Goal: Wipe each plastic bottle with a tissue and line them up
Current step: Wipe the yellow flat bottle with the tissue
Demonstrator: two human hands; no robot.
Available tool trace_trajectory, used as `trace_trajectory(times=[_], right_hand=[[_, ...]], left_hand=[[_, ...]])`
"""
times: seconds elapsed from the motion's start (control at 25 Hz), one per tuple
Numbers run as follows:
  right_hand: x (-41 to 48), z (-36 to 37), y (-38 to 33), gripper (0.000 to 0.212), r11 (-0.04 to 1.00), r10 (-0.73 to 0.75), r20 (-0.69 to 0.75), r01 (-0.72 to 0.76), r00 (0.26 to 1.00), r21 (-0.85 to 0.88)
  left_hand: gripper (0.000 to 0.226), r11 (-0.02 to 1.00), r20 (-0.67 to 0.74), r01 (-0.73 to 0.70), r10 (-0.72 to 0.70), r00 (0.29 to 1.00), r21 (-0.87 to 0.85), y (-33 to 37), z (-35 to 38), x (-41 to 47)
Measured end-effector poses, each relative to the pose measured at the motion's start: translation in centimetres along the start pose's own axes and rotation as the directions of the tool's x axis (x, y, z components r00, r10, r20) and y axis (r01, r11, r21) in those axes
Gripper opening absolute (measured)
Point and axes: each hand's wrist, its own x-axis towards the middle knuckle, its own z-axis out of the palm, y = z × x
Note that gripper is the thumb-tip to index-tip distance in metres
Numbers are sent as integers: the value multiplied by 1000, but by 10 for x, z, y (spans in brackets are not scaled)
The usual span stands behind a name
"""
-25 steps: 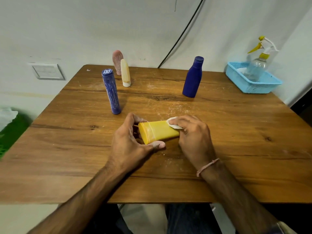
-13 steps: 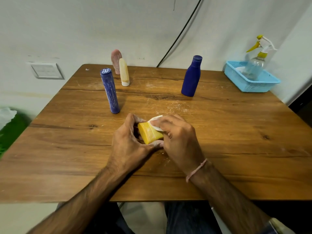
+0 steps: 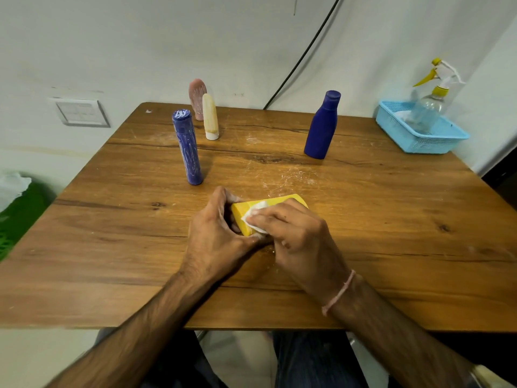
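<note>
A: Nearest first: state of the hands?
B: Logged both together at mid-bench. Found left hand (image 3: 215, 236) curled round the near-left end of the yellow bottle (image 3: 282, 201), pinning it. Found right hand (image 3: 296, 236) bent over a wad of tissue (image 3: 253, 217), pressing it onto the bottle's upper face, close against the left

A: Lie of the bottle?
B: Recorded flat on its side on the bench (image 3: 391, 247), long axis running left to right, right end angled slightly away. Seen only at that right end and in a strip by the left hand, hidden elsewhere under the right

A: Bearing on the next stroke?
B: Judged as mid-wipe. Would expect travel along the long axis, rightward, away from the left hand's hold. Noted right hand nearer the uncovered end, so better placed for it. Not yet stood upright or lined up

A: Farther back?
B: Counted four upright, well apart from the hands: blue cylinder bottle (image 3: 188, 147) left of centre, cream bottle (image 3: 210, 117) and pink bottle (image 3: 196, 93) just beside each other near the far edge, dark blue bottle (image 3: 321, 127) right of centre. Saw no tidy line among them. Spotted white streaks on the blue cylinder bottle; cannot tell which are wiped. Beyond, at the far-right corner, found a spray bottle (image 3: 428, 107) in a light-blue basket (image 3: 419, 141)
</note>
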Motion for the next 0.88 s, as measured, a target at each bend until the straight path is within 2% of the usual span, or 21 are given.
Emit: trace_trajectory(times=[0.12,0.28,0.48,0.64,0.68,0.88], right_hand=[[0,-4,2,34,1000,-16,-12,16,1000,-12],[12,5,-4,33,998,66,-25,-66,998,-16],[-19,-4,9,34,999,-30,7,30,1000,-31],[-12,-14,38,38,960,241,-26,-242,970,-143],[-11,-12,35,37,953,260,-45,-263,965,-148],[-22,8,-1,33,999,36,-48,-37,998,-29]], left_hand=[[57,1000,14,7,-7,1000,1,1,1,1],[51,1000,-9,13,-13,1000,28,1,0,0],[59,994,-57,41,-36,998,97,1,1,1],[65,985,-43,75,-69,997,156,4,0,0],[65,984,-45,79,-72,996,162,4,0,-1],[56,991,-47,72,-67,997,113,2,2,0]])
